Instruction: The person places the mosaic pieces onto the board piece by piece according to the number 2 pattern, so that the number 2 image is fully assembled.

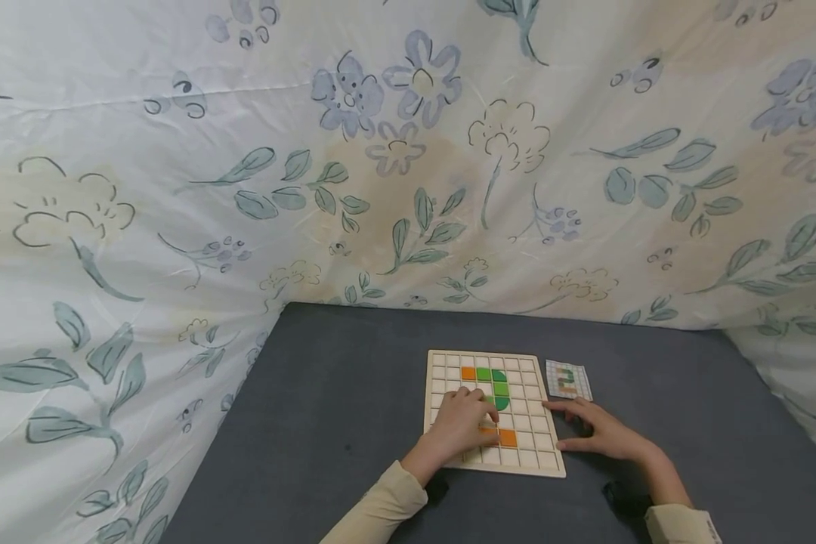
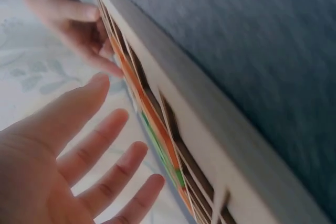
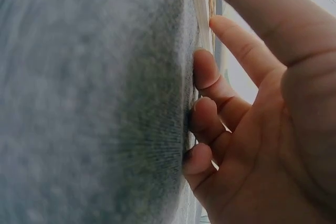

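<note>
A pale wooden grid board (image 1: 542, 459) lies on the dark table, with coloured tiles in its squares. An orange tile (image 1: 468, 373), a green tile (image 1: 483, 374) and rounded dark green pieces (image 1: 502, 404) sit in the upper part; another orange tile (image 1: 508, 438) sits lower down. My left hand (image 1: 457, 421) is over the board's left half and covers some squares. In the left wrist view its fingers (image 2: 123, 166) are spread and hold nothing. The thumb and index finger of my right hand (image 1: 601, 432) touch the board's right edge; its other fingers (image 3: 207, 114) bend loosely beside it.
A small printed card (image 1: 567, 380) with a coloured grid pattern lies to the right of the board. Floral cloth (image 1: 408, 189) hangs behind and at the sides of the dark grey table surface (image 1: 313, 400). Dark wrist straps sit below both hands.
</note>
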`<state>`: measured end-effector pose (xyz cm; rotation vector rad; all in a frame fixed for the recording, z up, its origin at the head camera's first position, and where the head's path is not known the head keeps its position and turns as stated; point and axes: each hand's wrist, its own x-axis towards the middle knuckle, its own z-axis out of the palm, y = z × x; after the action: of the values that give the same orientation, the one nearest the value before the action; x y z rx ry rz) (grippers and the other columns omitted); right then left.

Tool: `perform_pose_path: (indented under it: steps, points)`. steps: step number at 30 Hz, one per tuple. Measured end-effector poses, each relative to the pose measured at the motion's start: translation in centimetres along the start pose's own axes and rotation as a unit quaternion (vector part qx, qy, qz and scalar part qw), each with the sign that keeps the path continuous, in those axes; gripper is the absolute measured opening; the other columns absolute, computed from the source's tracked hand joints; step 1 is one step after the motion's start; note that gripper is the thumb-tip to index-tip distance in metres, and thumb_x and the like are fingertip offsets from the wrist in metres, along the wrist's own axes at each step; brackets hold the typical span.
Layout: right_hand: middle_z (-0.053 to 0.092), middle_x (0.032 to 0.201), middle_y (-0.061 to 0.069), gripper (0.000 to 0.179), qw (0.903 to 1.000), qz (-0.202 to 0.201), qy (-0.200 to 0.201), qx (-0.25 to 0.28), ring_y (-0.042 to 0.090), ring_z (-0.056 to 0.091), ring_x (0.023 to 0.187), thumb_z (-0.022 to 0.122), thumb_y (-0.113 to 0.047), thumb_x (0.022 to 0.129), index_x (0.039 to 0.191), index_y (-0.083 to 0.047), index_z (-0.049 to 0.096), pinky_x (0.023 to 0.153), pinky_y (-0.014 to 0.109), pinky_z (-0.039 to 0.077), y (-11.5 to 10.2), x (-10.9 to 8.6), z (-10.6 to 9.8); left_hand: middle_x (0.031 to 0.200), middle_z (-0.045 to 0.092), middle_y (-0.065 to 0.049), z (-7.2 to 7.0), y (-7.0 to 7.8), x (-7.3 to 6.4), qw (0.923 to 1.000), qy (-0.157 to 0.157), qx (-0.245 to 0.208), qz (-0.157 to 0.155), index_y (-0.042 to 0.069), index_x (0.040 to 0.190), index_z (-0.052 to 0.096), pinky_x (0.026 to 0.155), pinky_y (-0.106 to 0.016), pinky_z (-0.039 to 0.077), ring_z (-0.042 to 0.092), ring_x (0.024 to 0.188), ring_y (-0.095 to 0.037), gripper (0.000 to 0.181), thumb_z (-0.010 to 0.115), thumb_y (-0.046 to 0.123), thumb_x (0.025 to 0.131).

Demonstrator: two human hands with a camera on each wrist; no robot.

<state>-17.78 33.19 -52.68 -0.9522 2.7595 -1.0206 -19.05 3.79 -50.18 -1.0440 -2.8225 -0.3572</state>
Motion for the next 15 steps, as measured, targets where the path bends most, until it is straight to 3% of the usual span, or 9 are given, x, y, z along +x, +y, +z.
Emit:
perform_pose_path:
  steps: [6, 9, 15]
  points:
    - [0.048, 0.092, 0.003, 0.06, 0.9991, 0.032, -0.005, 0.028, 0.01, 0.04, 0.068, 0.07, -0.028, 0.082, 0.134, -0.009, 0.048, 0.053, 0.023, 0.033, 0.5, -0.1, -0.4, 0.099, 0.057, 0.008, -0.5, -1.6, -0.1, 0.9994, 0.02, -0.021, -0.02, 0.03, 0.1, 0.069, 0.08, -0.035, 0.043, 0.049, 0.087, -0.011, 0.027, 0.067, 0.049, 0.08]
    - [0.049, 0.09, 0.003, 0.058, 0.9977, 0.06, 0.012, 0.029, 0.008, 0.041, 0.064, 0.07, -0.029, 0.082, 0.133, -0.01, 0.05, 0.052, 0.023, 0.034, 0.8, -0.3, -0.5, 0.1, 0.058, 0.008, -0.5, -2.6, -0.3, 0.9988, 0.032, -0.018, -0.034, 0.029, 0.1, 0.069, 0.082, -0.038, 0.044, 0.051, 0.09, -0.013, 0.029, 0.068, 0.049, 0.079]
    - [0.05, 0.09, 0.0, 0.055, 0.9897, 0.112, 0.079, -0.04, 0.006, 0.039, 0.067, 0.071, -0.035, 0.08, 0.127, -0.011, 0.057, 0.054, 0.024, 0.031, 1.0, -0.5, -0.4, 0.103, 0.058, 0.005, -1.2, -4.9, -1.1, 0.9957, 0.051, -0.025, -0.072, 0.027, 0.104, 0.068, 0.084, -0.043, 0.044, 0.052, 0.095, -0.017, 0.035, 0.07, 0.049, 0.077]
